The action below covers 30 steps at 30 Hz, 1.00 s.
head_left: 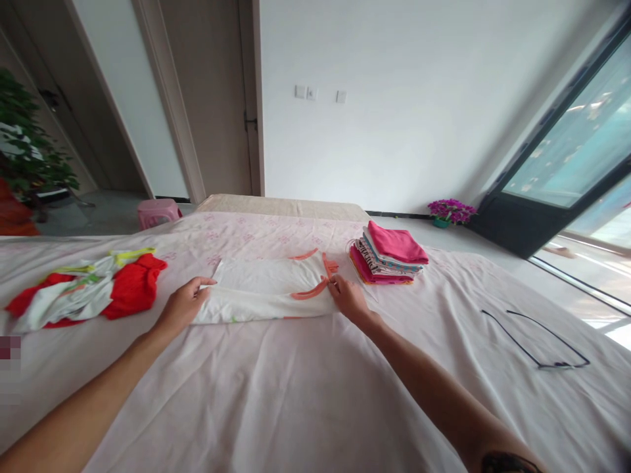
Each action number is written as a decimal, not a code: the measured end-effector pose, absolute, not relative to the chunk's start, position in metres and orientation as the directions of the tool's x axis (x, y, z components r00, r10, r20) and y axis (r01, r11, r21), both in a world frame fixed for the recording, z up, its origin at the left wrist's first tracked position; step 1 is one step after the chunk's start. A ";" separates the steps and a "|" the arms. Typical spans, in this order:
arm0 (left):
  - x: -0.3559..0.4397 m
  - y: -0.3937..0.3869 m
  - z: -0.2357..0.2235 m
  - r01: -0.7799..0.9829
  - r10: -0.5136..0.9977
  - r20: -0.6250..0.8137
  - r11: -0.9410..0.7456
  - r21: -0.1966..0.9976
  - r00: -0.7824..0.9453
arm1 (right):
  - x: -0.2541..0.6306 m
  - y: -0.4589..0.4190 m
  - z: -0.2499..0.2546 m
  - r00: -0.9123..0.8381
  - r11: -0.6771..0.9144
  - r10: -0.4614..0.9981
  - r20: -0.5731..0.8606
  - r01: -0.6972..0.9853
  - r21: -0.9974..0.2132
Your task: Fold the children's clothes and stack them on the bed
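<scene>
A white tank top [266,303] with orange trim lies sideways on the bed, its near side folded over in a long strip. At its left end, the hem corner is pinched between the thumb and fingers of my left hand [186,303]. My right hand [349,297] grips the orange-trimmed shoulder end on the right. Just beyond that hand stands a stack of folded clothes [392,253], with a pink piece on top. To the left of my left hand is a loose heap of red, white and yellow clothes [93,289].
A pale floral sheet [276,394] covers the bed. Black-framed glasses [562,364] lie open on the right. Beyond the bed are a pink stool [158,213], a pot of purple flowers [451,211] and a green plant [29,144].
</scene>
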State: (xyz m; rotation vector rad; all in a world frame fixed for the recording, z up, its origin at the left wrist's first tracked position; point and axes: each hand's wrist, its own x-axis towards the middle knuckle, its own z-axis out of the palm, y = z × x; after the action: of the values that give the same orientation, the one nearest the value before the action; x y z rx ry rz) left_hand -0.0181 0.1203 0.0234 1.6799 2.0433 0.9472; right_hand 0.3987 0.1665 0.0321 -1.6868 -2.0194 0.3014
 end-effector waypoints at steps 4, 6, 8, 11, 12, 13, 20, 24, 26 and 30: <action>-0.013 0.141 0.019 0.830 0.952 0.178 0.116 0.545 -0.249 | 0.396 0.175 0.030 -0.063 0.112 0.984 0.168 0.947 -0.301; -0.011 0.146 0.016 0.859 0.954 0.170 0.133 0.494 -0.245 | 0.396 0.176 0.029 -0.046 0.078 0.990 0.134 0.967 -0.241; -0.010 0.148 0.014 0.893 0.958 0.165 0.146 0.425 -0.235 | 0.395 0.178 0.027 -0.033 0.054 0.992 0.118 0.982 -0.179; -0.009 0.144 0.013 0.949 0.958 0.189 0.161 0.270 -0.216 | 0.394 0.179 0.026 -0.018 0.033 0.992 0.123 0.992 -0.121; -0.010 0.141 0.013 0.965 0.956 0.217 0.152 0.212 -0.199 | 0.395 0.178 0.027 -0.015 0.031 0.991 0.131 0.992 -0.122; -0.011 0.137 0.013 0.979 0.951 0.257 0.131 0.159 -0.169 | 0.397 0.177 0.028 -0.014 0.033 0.989 0.148 0.991 -0.132; -0.030 0.094 0.025 0.916 0.848 0.400 -0.398 0.045 0.348 | 0.425 0.140 0.042 -0.462 0.517 0.832 0.305 0.847 -0.126; -0.028 0.083 0.026 0.869 0.824 0.311 -0.495 -0.012 0.474 | 0.428 0.132 0.040 -0.652 0.673 0.728 0.212 0.738 -0.040; -0.023 0.085 0.026 0.878 0.831 0.302 -0.476 -0.047 0.466 | 0.424 0.137 0.038 -0.651 0.664 0.734 0.193 0.748 0.000; -0.017 0.084 0.028 0.907 0.860 0.301 -0.417 -0.048 0.412 | 0.423 0.141 0.037 -0.642 0.652 0.738 0.210 0.758 0.027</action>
State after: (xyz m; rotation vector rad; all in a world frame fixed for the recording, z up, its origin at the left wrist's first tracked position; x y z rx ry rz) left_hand -0.0175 0.0840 0.0282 2.8053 1.7829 0.3877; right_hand 0.4229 0.1409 0.0374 -1.2288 -2.6881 -0.1665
